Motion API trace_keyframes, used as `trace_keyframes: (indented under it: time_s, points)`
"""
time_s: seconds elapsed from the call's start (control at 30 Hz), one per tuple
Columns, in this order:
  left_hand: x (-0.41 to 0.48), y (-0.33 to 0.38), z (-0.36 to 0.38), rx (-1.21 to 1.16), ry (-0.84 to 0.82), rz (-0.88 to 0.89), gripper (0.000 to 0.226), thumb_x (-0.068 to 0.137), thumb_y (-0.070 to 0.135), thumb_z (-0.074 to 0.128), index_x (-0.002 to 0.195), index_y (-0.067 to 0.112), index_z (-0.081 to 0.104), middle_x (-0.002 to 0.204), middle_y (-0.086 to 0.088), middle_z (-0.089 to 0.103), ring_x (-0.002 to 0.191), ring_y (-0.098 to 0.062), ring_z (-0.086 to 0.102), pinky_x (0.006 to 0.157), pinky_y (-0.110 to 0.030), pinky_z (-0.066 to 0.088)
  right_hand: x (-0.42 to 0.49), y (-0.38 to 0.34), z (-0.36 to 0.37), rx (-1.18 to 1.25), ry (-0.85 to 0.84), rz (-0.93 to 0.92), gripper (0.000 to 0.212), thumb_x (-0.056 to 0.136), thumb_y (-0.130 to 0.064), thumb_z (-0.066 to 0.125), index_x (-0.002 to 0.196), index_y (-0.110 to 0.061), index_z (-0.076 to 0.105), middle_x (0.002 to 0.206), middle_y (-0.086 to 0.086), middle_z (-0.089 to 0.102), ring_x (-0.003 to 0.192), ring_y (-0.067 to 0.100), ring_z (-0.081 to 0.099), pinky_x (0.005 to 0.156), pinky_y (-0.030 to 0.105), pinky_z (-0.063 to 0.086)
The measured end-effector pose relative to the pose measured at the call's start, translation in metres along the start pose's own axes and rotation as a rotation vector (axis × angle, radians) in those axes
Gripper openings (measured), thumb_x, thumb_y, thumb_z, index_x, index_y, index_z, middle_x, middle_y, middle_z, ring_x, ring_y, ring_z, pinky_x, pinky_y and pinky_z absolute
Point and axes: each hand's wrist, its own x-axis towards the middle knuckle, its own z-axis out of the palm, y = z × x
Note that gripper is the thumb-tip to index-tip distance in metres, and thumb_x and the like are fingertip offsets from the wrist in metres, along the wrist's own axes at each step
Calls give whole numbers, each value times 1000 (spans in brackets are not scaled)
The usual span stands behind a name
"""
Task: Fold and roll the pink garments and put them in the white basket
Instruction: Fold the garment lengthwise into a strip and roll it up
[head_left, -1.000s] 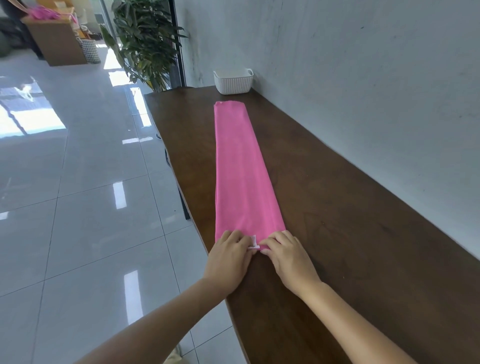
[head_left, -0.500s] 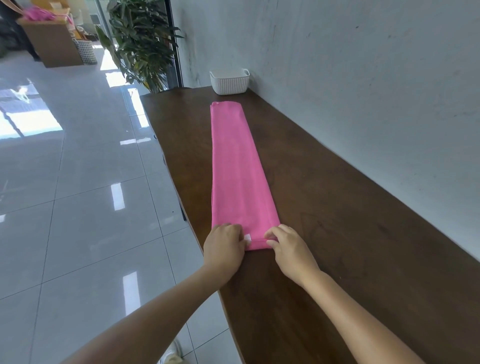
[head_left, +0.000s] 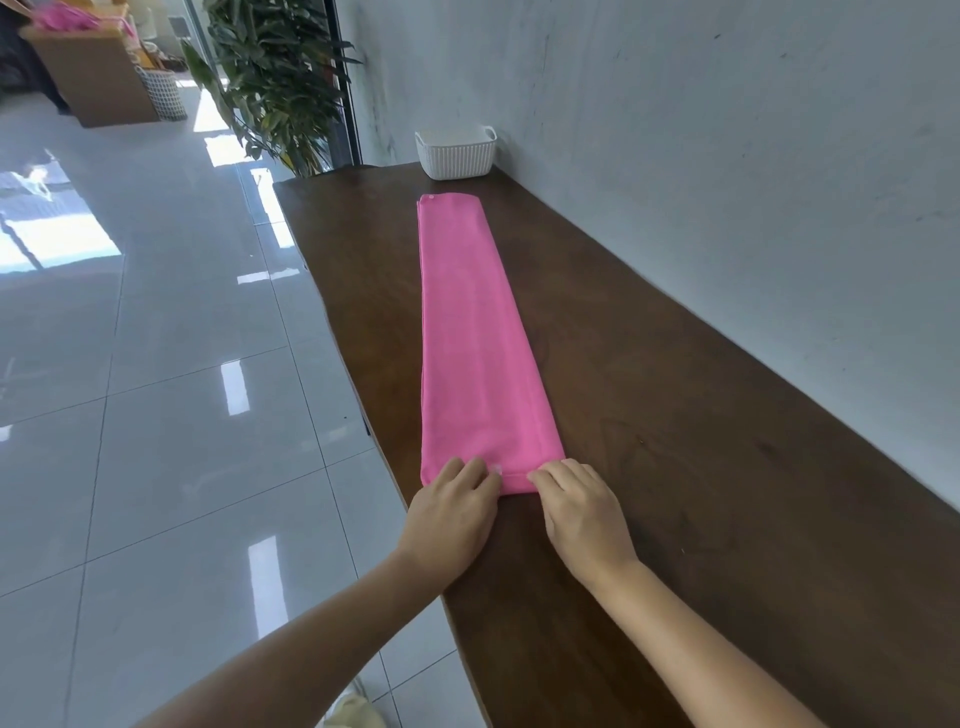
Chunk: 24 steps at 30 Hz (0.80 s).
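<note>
pink garment laid flat as long narrow folded strip on table; far end near basket, not touching. basket set against wall. near hem gripped by left hand and right hand, fingers curled over edge, hands side by side.

One pink garment on one bench, one white basket at its far end. Two hands near: left hand, right hand. One plant far left.
</note>
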Motion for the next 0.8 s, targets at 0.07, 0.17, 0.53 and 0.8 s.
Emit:
trace_keyframes:
  time_s: [0.07,0.17,0.53,0.8]
  points:
    - [-5,-4,4,21,8,43,11,96,25,68,99,15,72,96,0,64,83,-19,58,63,-32,54,-3,4,-2,14,6,-40,21,82,-8,79,103,-10,76,99,3,74,94,18,70,90,31,58]
    - [-7,-8,5,22,19,58,12,99,24,64,101,16,73,97,1,64,86,-20,56,71,-33,54,-3,10,-3,25,6,-78,21,85,-13,77,107,-11,76,103,2,74,100,16,70,95,29,55]
    - [7,-13,3,-64,22,-109,9,90,14,74,90,13,66,88,-1,65,78,-22,57,68,-35,53,7,9,9,71,-19,12,14,96,-15,64,107,-11,72,101,0,70,97,13,63,91,27,55]
    - [34,-19,1,-184,-146,-353,19,104,28,53,99,13,62,99,0,61,88,-15,51,79,-26,41,36,9,11,262,-176,349,9,103,-22,54,106,-21,63,101,-13,58,97,5,54,81,14,45]
